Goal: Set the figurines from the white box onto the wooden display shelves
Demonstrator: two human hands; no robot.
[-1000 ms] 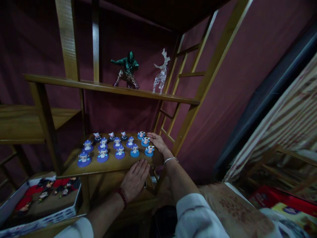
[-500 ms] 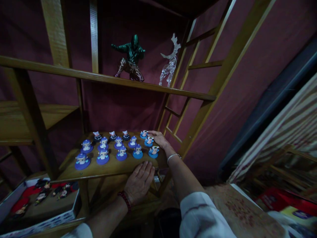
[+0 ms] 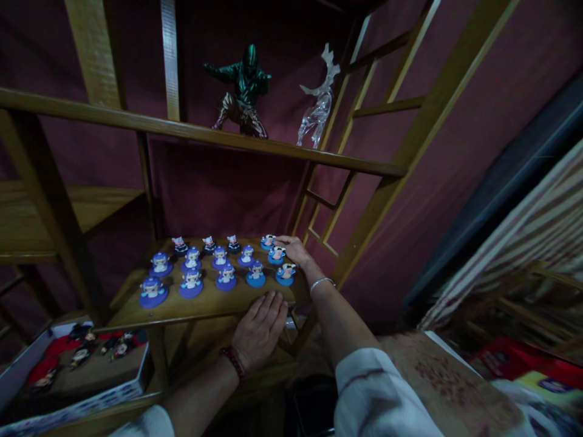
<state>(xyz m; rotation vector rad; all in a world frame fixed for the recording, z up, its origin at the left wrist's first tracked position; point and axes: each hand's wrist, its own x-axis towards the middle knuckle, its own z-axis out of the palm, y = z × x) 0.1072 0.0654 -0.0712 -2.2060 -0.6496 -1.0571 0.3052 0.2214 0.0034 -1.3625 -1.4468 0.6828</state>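
My right hand (image 3: 295, 250) reaches to the back right of the lower wooden shelf (image 3: 200, 308). Its fingertips close on the right edge of a small blue-based figurine (image 3: 268, 241); part of the fingers is hidden. Two similar blue-based figurines, a middle one (image 3: 276, 255) and a front one (image 3: 285, 275), stand before it in a line. My left hand (image 3: 262, 328) lies flat at the shelf's front edge, fingers stretched and holding nothing. Near it stands a purple-haired figurine (image 3: 255, 274) on a blue base. More purple-haired figurines (image 3: 190, 282) stand in rows to the left.
Small black-dressed figurines (image 3: 209, 245) line the back. On the upper shelf (image 3: 191, 132) are a dark green crouching figure (image 3: 246, 91) and a clear deer statue (image 3: 317, 106). An open box (image 3: 136, 388) with several figures sits lower left. Wooden lattice (image 3: 330, 200) borders the right.
The camera view has shifted slightly. Both hands stay in nearly the same places, the right at the back figurine and the left at the shelf's edge. No figurine has visibly moved.
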